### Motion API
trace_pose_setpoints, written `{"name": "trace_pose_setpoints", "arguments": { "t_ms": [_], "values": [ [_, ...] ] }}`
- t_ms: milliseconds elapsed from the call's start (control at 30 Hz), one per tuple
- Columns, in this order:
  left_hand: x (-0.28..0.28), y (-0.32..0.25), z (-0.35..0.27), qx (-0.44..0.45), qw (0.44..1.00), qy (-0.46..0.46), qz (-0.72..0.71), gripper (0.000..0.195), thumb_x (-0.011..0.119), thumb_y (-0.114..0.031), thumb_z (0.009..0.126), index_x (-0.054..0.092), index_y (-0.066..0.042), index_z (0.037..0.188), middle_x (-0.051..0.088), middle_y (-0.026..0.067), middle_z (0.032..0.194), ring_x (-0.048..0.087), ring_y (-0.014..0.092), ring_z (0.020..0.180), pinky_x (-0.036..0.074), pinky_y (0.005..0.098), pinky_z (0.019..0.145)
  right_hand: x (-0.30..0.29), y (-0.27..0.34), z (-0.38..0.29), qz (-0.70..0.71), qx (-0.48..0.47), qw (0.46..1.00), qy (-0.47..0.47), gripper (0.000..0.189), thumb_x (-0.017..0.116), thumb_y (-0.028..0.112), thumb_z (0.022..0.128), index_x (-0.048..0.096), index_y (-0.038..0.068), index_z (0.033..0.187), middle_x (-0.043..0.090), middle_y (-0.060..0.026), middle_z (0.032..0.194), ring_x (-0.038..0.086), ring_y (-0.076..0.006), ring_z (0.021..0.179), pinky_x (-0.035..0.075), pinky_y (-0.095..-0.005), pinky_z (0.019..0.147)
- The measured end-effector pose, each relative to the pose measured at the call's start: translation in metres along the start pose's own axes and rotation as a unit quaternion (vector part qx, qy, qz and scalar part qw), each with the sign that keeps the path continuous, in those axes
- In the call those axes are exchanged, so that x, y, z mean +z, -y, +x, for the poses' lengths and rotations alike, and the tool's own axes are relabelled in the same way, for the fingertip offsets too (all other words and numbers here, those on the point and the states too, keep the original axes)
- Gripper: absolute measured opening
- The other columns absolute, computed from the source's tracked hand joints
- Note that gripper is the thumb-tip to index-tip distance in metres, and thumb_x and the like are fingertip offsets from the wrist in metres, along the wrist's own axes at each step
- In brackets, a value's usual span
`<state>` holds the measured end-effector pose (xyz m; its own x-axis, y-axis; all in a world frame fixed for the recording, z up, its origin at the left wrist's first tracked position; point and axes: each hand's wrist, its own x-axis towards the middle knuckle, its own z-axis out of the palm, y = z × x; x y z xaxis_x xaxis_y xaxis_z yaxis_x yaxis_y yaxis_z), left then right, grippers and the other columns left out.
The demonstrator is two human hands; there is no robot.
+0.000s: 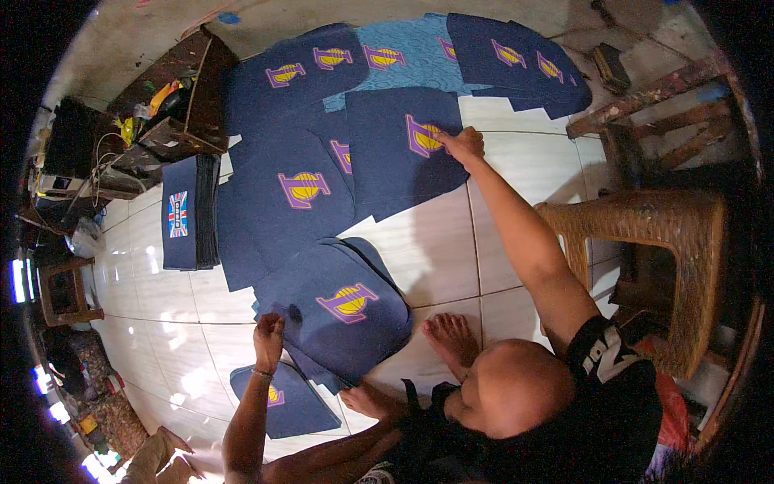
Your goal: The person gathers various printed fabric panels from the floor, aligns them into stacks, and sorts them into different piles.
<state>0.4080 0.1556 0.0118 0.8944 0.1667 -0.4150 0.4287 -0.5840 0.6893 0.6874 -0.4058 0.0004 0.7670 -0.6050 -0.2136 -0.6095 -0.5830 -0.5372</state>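
Note:
Navy fabric pieces printed with a purple-and-yellow basketball emblem are spread over the floor before me. My right hand (pixel 464 147) is stretched out to the right edge of one navy piece (pixel 387 163), a fingertip on its emblem (pixel 423 136). Whether it grips the cloth is hidden by the hand. Beside the left edge of a nearer stack of navy pieces (pixel 369 345), my left hand (pixel 269 339) is curled with nothing visible in it; its shadow falls on the cloth. A smaller navy piece (pixel 296 405) lies by my left forearm.
Light-blue patterned fabric (pixel 411 54) shows among the far pieces. A folded dark stack (pixel 181 242) bears a flag print. A wooden shelf (pixel 208 91) holding clutter stands left. To the right are a brown plastic stool (pixel 689 230) and a wooden frame (pixel 653 91). White tiles (pixel 447 248) cover the floor.

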Motion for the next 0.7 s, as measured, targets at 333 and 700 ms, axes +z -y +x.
{"name": "trace_pose_setpoints", "arguments": {
  "t_ms": [333, 700],
  "values": [
    [0.008, -0.087, 0.004, 0.071, 0.990, 0.085, 0.084, 0.026, 0.064, -0.020, 0.085, 0.060, 0.002, 0.099, 0.067, 0.0191, 0.092, 0.066, 0.032, 0.086, 0.051, 0.0356, 0.075, 0.001, -0.005, 0.020, 0.170, 0.006, 0.964, 0.203, 0.029, 0.080, 0.024, 0.065, 0.065, 0.002, 0.076, 0.066, -0.0097, 0.072, 0.062, -0.0190, 0.066, 0.047, -0.0337, 0.060],
    [0.027, -0.145, 0.072, 0.259, 0.943, 0.038, 0.208, 0.040, 0.063, -0.020, 0.083, 0.056, 0.004, 0.114, 0.059, 0.0244, 0.115, 0.056, 0.041, 0.108, 0.045, 0.0427, 0.093, -0.121, -0.059, 0.013, 0.141, -0.091, 0.972, 0.164, 0.033, 0.064, 0.005, 0.077, 0.059, -0.001, 0.109, 0.065, -0.0107, 0.085, 0.062, -0.0179, 0.070, 0.050, -0.0346, 0.065]
  ]
}}
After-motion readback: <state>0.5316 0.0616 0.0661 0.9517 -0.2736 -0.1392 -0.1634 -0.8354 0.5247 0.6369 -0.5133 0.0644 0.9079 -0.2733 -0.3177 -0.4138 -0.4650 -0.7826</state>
